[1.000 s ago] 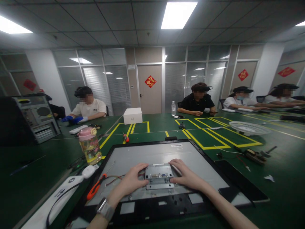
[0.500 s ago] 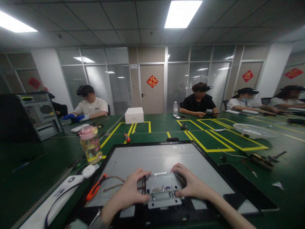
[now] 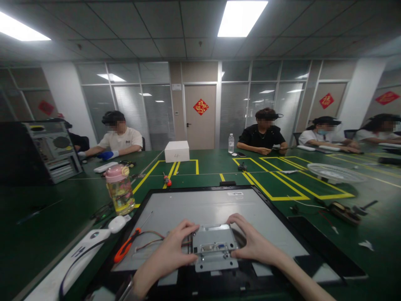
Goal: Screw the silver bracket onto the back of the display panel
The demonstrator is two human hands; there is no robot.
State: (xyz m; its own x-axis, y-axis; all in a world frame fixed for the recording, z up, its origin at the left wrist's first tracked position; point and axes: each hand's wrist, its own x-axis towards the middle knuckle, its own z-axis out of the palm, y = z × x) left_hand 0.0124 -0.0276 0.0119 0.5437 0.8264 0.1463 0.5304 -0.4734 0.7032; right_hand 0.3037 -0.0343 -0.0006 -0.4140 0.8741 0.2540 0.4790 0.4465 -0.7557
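Note:
Between both hands is a metal bracket box [image 3: 213,240] with video ports on its near side. My left hand [image 3: 177,246] grips its left edge, thumb at the near corner and fingers at the far one. On the opposite edge, my right hand [image 3: 250,242] holds it the same way. Beneath lies a monitor panel [image 3: 188,205], back side up, with a grey metal sheet and black frame. Thin wires [image 3: 153,236] run from under my left hand. An orange-handled screwdriver [image 3: 127,248] rests on the panel's left side.
Left of the panel are a white power strip [image 3: 84,251] and a pink-lidded bottle [image 3: 120,190]. A black strip [image 3: 326,246] lies to the right. Further off stand a white box [image 3: 177,151], a computer case [image 3: 50,152] and a round white disc [image 3: 335,171]. Several people sit across the table.
The metal box's top face has tilted slightly and shows brighter between my hands. Both hands keep nearly the same place. A co-worker at the far left has shifted their gloved hands.

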